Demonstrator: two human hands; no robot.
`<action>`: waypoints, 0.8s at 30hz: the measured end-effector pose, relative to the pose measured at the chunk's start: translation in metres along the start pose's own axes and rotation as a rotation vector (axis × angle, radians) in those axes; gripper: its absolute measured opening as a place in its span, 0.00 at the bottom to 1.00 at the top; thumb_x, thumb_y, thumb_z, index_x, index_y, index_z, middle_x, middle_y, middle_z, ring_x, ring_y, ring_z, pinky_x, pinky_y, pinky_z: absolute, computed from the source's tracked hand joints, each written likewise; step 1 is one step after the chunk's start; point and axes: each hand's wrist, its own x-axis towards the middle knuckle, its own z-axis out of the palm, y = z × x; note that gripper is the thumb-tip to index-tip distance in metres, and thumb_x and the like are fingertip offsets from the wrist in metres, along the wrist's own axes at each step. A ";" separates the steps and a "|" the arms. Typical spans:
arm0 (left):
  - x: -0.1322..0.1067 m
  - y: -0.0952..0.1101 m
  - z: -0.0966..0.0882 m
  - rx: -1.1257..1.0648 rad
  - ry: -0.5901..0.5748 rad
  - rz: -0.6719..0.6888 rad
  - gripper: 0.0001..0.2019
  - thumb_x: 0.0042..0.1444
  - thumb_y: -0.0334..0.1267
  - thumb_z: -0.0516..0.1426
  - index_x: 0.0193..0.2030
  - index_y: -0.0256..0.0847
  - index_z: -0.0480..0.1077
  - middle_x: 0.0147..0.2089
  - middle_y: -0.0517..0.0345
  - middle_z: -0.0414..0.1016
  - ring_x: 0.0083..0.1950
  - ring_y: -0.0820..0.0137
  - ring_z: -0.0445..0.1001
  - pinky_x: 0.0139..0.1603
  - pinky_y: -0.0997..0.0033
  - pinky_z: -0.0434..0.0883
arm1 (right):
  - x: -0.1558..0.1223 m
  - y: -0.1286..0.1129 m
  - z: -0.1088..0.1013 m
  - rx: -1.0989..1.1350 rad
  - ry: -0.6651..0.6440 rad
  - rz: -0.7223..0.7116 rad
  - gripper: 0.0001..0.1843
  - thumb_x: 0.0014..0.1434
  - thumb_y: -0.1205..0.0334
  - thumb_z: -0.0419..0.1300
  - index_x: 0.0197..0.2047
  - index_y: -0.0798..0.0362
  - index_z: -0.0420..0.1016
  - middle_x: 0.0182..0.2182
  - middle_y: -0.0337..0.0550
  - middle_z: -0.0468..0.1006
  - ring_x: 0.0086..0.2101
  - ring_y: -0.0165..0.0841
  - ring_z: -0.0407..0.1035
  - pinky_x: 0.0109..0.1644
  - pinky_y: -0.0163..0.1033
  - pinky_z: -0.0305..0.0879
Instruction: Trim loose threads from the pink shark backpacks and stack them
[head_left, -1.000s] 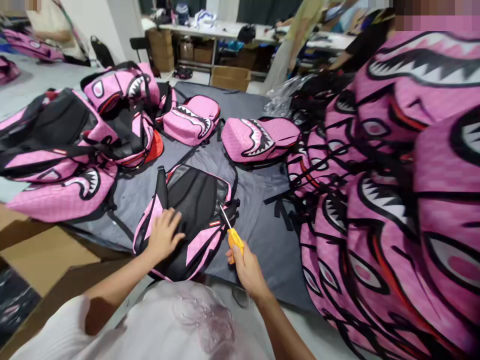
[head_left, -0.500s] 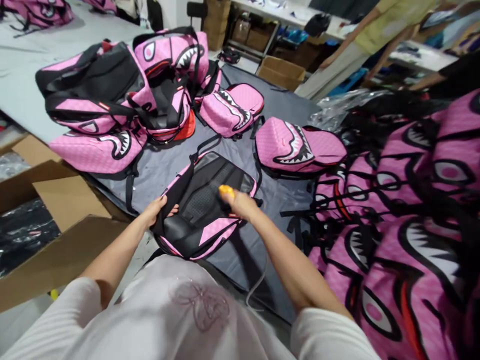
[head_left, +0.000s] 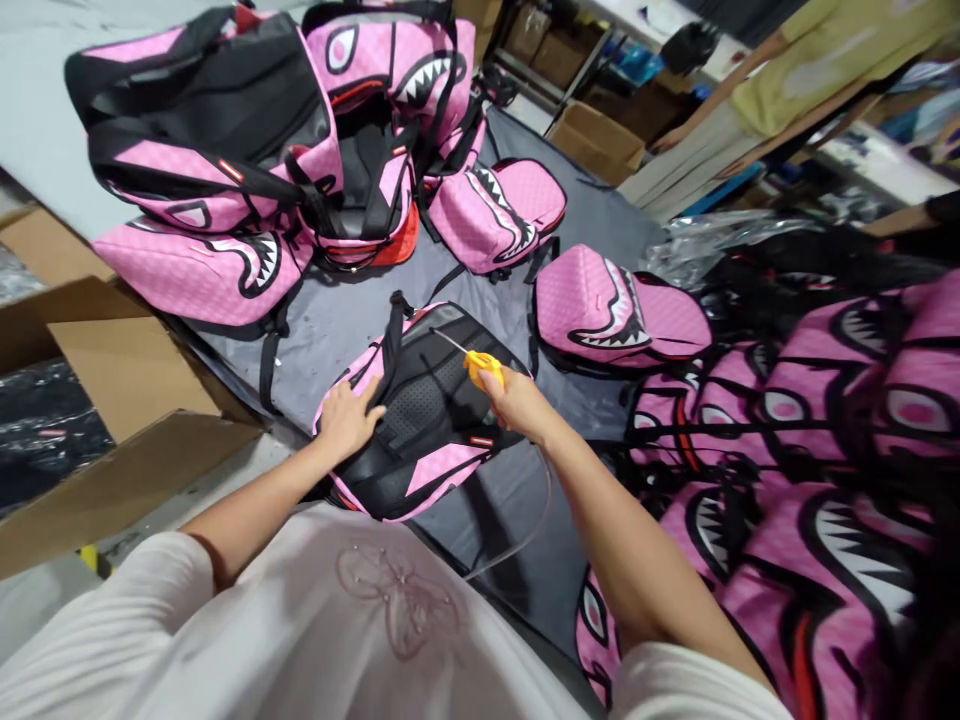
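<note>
A pink backpack with a black mesh back panel lies face down on the grey cloth just in front of me. My left hand rests flat on its left edge, fingers spread over the black strap. My right hand is closed on small yellow-handled snips, whose thin metal blade points left over the top of the back panel.
More pink shark-mouth backpacks are heaped at the back left, two lie flat mid-table, and a tall pile fills the right. Open cardboard boxes sit at the left. A person in a yellow top stands behind.
My left hand shifted from gripping the backpack's left strap to lying flat on it. My right hand lifted slightly, so the snips' blade shows again. The view tilted down and closer.
</note>
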 end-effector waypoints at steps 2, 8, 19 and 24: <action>-0.005 0.007 0.007 0.375 0.024 0.189 0.33 0.61 0.52 0.58 0.72 0.54 0.58 0.60 0.37 0.67 0.59 0.47 0.68 0.57 0.46 0.66 | -0.011 0.005 -0.004 -0.066 -0.054 0.005 0.26 0.71 0.49 0.46 0.54 0.59 0.74 0.26 0.43 0.77 0.20 0.29 0.68 0.28 0.33 0.64; -0.022 0.031 0.011 0.578 0.053 0.377 0.32 0.64 0.52 0.54 0.72 0.41 0.59 0.74 0.29 0.47 0.72 0.41 0.51 0.65 0.43 0.57 | -0.035 0.034 -0.030 -0.302 -0.003 0.260 0.29 0.71 0.44 0.44 0.55 0.58 0.74 0.31 0.50 0.81 0.26 0.32 0.73 0.29 0.32 0.60; -0.069 0.045 0.082 0.011 -0.318 0.351 0.25 0.59 0.33 0.59 0.64 0.43 0.69 0.63 0.40 0.71 0.61 0.51 0.70 0.56 0.54 0.70 | -0.140 0.074 -0.020 -0.079 -0.091 0.427 0.24 0.70 0.46 0.46 0.49 0.57 0.72 0.19 0.38 0.71 0.14 0.29 0.63 0.19 0.32 0.56; -0.034 0.016 0.063 -0.767 -0.489 -0.334 0.17 0.64 0.46 0.54 0.54 0.39 0.72 0.39 0.45 0.80 0.31 0.64 0.77 0.25 0.71 0.69 | -0.174 0.088 0.001 0.352 -0.405 0.289 0.23 0.68 0.44 0.46 0.36 0.54 0.69 0.15 0.34 0.66 0.14 0.29 0.61 0.17 0.32 0.59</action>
